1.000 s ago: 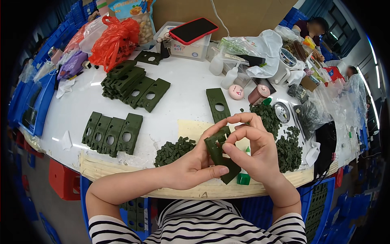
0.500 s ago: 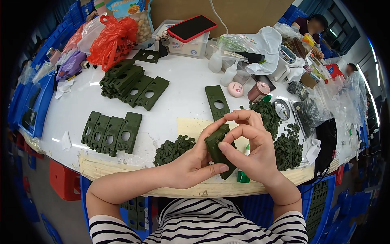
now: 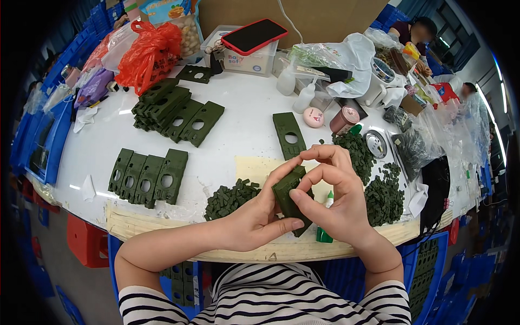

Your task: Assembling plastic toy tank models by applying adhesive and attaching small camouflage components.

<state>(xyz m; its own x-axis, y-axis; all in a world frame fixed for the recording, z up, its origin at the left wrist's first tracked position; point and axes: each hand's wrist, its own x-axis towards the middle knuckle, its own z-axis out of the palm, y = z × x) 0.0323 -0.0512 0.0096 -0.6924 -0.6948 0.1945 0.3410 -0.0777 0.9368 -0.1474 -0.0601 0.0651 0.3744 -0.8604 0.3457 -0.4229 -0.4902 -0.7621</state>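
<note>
My left hand (image 3: 249, 222) is closed around a dark green plastic part (image 3: 286, 202), held tilted over the table's near edge. The thumb lies along its lower side. My right hand (image 3: 340, 206) curls over the same part from the right, thumb pressed to its upper face and index finger at its top end. Whether a small piece sits under those fingertips is hidden. Just below the right hand is a green-and-white squeeze bottle (image 3: 324, 235), partly covered. A similar flat green part with a round hole (image 3: 288, 129) lies beyond my hands.
Small green pieces lie in heaps left (image 3: 232, 199) and right (image 3: 384, 200) of my hands. Holed green parts stand in a row (image 3: 146, 179) and a stack (image 3: 162, 108) at left. Behind are a red-cased phone (image 3: 254, 37), a red bag (image 3: 149, 57) and white squeeze bottles (image 3: 305, 97).
Almost nothing differs. Both hands keep their hold on the green part, with only a slight shift of the right thumb and the part.
</note>
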